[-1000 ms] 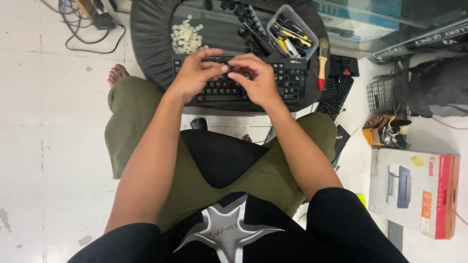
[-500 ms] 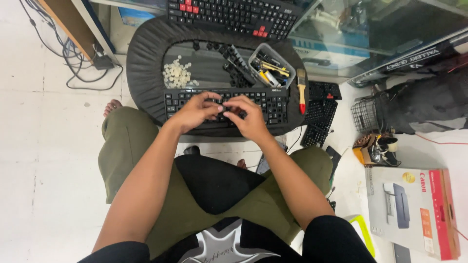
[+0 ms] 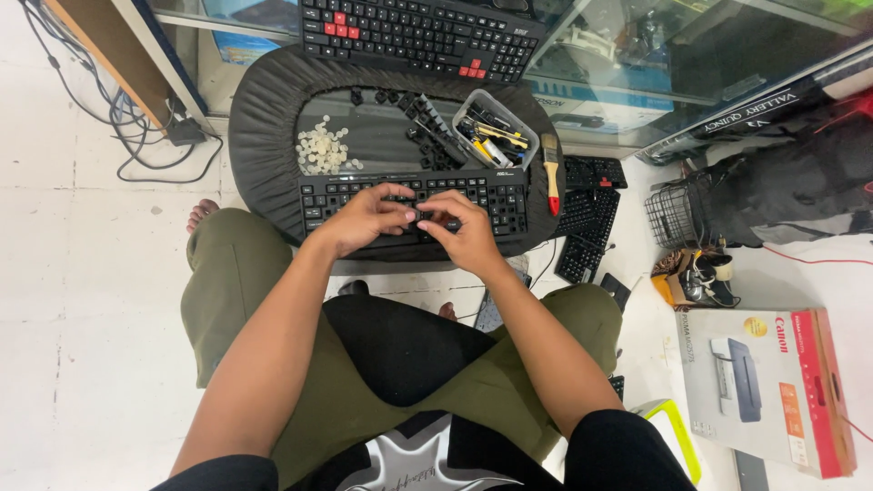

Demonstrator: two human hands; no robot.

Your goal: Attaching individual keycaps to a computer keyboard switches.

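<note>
Resting both hands on one black keyboard (image 3: 414, 207) at the near edge of the round black counter (image 3: 264, 127), you pinch your left hand (image 3: 364, 221) and right hand (image 3: 466, 232) fingers together over its middle keys; what they grip is hidden. Counted: a second keyboard (image 3: 414, 36) beyond, cut off; one brush (image 3: 551, 173); one tool tray (image 3: 496, 132); white domes (image 3: 320, 150) too small to count.

The hands (image 3: 418, 223) hide the middle keys of the keyboard (image 3: 496, 195); whatever the fingertips pinch is too small to tell
</note>
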